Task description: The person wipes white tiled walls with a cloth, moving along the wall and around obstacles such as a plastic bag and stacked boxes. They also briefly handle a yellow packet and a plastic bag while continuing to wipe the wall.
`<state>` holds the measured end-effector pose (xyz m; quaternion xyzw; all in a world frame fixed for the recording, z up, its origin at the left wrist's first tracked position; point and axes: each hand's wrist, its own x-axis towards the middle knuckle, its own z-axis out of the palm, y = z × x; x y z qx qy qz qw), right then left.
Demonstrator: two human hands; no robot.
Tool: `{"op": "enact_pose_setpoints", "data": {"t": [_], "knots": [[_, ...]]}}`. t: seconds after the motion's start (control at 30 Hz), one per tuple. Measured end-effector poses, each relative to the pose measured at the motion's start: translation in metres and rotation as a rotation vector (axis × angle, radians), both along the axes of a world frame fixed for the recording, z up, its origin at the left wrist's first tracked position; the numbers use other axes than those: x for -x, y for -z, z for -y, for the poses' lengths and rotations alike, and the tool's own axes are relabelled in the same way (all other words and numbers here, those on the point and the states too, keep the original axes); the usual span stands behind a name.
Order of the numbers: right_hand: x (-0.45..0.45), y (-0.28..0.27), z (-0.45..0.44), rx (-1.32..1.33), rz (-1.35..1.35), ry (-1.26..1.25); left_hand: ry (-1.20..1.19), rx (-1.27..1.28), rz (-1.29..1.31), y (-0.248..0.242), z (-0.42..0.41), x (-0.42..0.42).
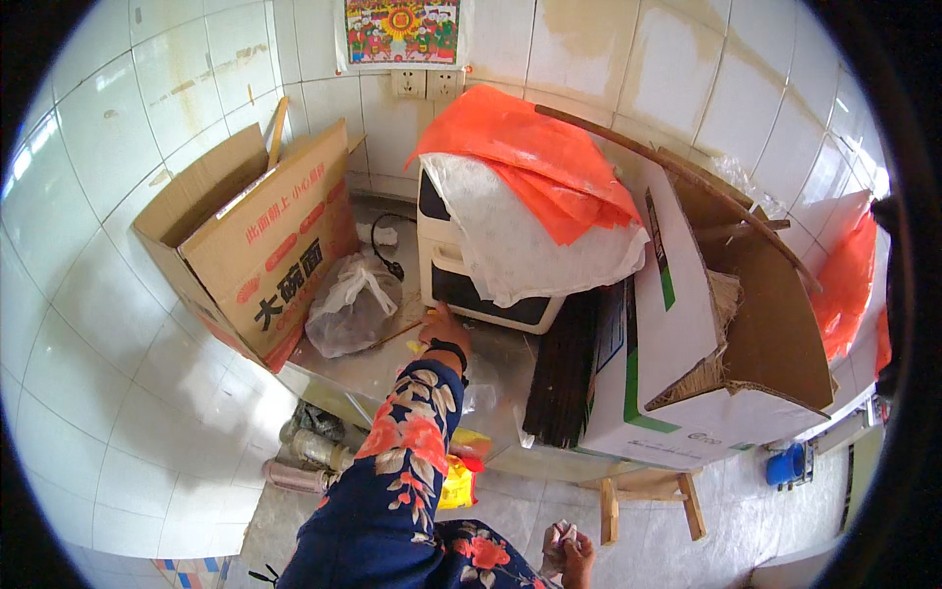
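My left hand [446,329] reaches across the worktop [500,353] to the lower front corner of a cream countertop appliance [439,254] with dark panels. Its fingertips are at or very near that corner; their grip is unclear. A white sheet [478,228] and red plastic [508,140] drape over the appliance. Left of this hand lie a thin brown stick [397,333] and a knotted translucent plastic bag [353,316] with dark contents. Low in the view, my right hand [580,556] grips a crumpled whitish cloth or paper [559,541].
An open cardboard carton [272,243] stands left, near a black power plug [395,269]. Dark slatted material [563,368] and an open white carton [684,434] stand right, under a long wooden strip [662,162]. Below are jars [316,449], a yellow packet [458,486] and a wooden stool [640,486].
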<state>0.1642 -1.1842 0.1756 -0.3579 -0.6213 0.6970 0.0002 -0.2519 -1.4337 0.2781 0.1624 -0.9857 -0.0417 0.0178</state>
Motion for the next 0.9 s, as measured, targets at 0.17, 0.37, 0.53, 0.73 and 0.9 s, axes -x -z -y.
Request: {"op": "enact_pose_setpoints", "data": {"t": [0.17,0.37,0.53,0.73,0.9], "knots": [[-0.005,0.019,-0.005,0.116,-0.112,0.119,-0.12,-0.29,0.004,0.002,0.006,0.001],[-0.01,-0.01,0.007,0.065,-0.095,0.158,-0.028,-0.225,-0.02,0.032,0.014,0.021],[-0.014,-0.008,0.01,0.015,-0.01,0.223,-0.098,-0.288,-0.094,0.032,0.017,0.021],[-0.022,-0.005,0.015,0.039,0.011,0.246,0.085,-0.256,-0.009,0.019,0.038,0.018],[-0.022,-0.012,0.023,0.094,0.007,0.25,0.152,-0.16,0.074,0.029,0.045,0.015]]}}
